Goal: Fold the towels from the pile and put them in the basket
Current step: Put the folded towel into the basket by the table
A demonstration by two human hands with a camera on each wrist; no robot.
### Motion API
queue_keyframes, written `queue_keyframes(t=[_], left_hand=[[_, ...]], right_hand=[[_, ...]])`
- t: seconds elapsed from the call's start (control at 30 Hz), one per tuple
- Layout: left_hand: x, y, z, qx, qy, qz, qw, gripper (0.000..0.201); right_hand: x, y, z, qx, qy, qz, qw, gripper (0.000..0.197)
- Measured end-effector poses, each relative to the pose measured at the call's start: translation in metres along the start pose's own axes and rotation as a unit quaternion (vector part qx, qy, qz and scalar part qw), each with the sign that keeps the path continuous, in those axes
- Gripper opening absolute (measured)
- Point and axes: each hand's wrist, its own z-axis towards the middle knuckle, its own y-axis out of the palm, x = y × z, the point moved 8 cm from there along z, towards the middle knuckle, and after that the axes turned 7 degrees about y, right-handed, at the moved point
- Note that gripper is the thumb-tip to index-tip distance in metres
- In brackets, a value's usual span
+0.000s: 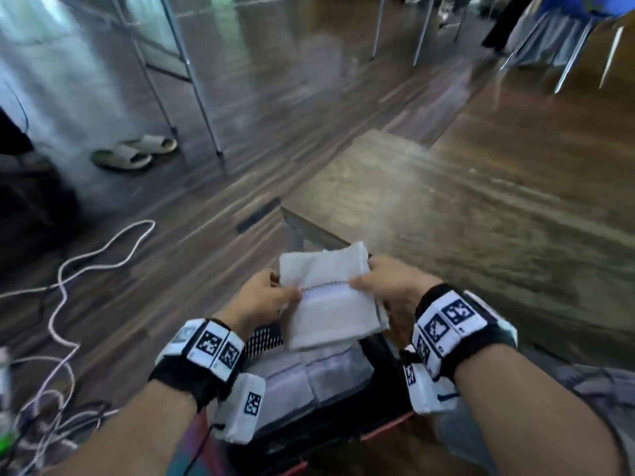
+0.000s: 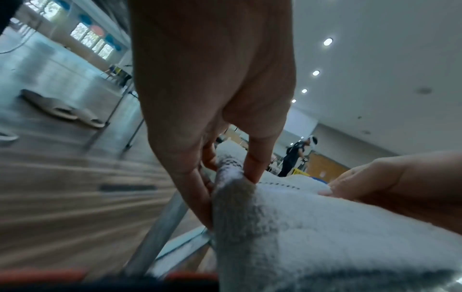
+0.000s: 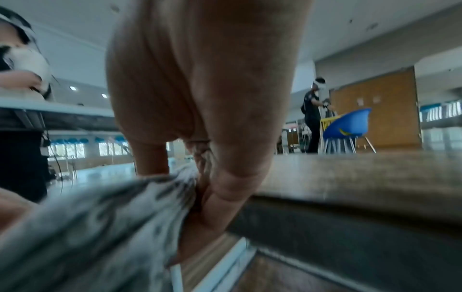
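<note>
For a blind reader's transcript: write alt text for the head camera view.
Both hands, left hand and right hand, hold a folded white towel by its side edges above a dark basket that already holds folded towels. A wooden table lies beyond; sandals and cables are on the floor to the left.

Two hands are showing: the left hand (image 1: 266, 298) and the right hand (image 1: 390, 286), each wearing one black wristband carrying white tags. One folded white towel (image 1: 330, 304) is sitting between them. Below it, one dark basket (image 1: 388, 369) is holding at least two more folded towels (image 1: 311, 376); the exact count is hard to tell. Two pale slippers (image 1: 134, 152) are lying on the floor. One white cable (image 1: 62, 280) is trailing there. One wooden table (image 1: 464, 214) is standing alongside. One blue chair (image 3: 347, 124) is showing far off.
</note>
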Motion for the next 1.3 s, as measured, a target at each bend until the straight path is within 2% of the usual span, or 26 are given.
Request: queue_keyframes(t=[0.07,0.13,0.17,0.3,0.43,0.57,0.67,0.77,0.83,0.93,1.07,1.13,1.2,1.27,1.3], left_hand=[[-0.047,0.007,0.003,-0.02,-0.047,0.001,0.999,0.006],[-0.09,0.023,0.005,-0.053,-0.092,0.008,0.994,0.014],[-0.107,0.035,0.006,-0.073,-0.112,0.012,0.991,0.018],[-0.165,0.068,0.016,-0.093,-0.182,0.027,0.979,0.022],[-0.202,0.082,0.038,-0.058,-0.227,0.014,0.972,0.007],[-0.229,0.087,0.065,-0.018,-0.239,0.022,0.971,0.03],[-0.239,0.087,0.074,-0.006,-0.228,0.087,0.97,0.036],[-0.238,0.089,0.071,-0.002,-0.217,0.101,0.971,0.057],[-0.234,0.091,0.074,-0.005,-0.186,0.118,0.975,0.052],[-0.232,0.097,0.079,-0.042,-0.167,0.128,0.977,0.045],[-0.234,0.103,0.084,-0.1,-0.155,0.178,0.967,0.062],[-0.224,0.1,0.086,-0.071,-0.116,0.255,0.957,0.057],[-0.204,0.104,0.088,-0.036,-0.037,0.346,0.937,0.052],[-0.186,0.123,0.089,-0.062,0.052,0.409,0.909,0.053],[-0.185,0.134,0.089,-0.094,0.07,0.428,0.896,0.057]], right_hand=[[0.027,0.028,0.025,-0.019,0.04,0.006,0.999,0.027],[0.052,0.051,0.045,-0.027,0.07,-0.031,0.997,0.008],[0.064,0.061,0.052,-0.031,0.084,-0.055,0.994,0.005],[0.106,0.09,0.081,-0.045,0.157,-0.11,0.98,0.034],[0.116,0.093,0.103,-0.023,0.177,-0.137,0.974,0.036],[0.126,0.097,0.126,-0.013,0.195,-0.115,0.974,0.059],[0.137,0.105,0.135,-0.021,0.197,-0.119,0.973,0.069],[0.144,0.111,0.135,-0.014,0.18,-0.133,0.975,0.058],[0.154,0.121,0.135,-0.04,0.186,-0.134,0.973,0.053],[0.169,0.139,0.135,-0.099,0.207,-0.125,0.965,0.053],[0.174,0.151,0.136,-0.133,0.21,-0.112,0.962,0.055],[0.174,0.152,0.136,-0.129,0.206,-0.11,0.964,0.052],[0.175,0.15,0.136,-0.111,0.199,-0.105,0.968,0.048],[0.176,0.145,0.136,-0.091,0.193,-0.098,0.972,0.043],[0.177,0.143,0.135,-0.084,0.193,-0.094,0.973,0.04]])
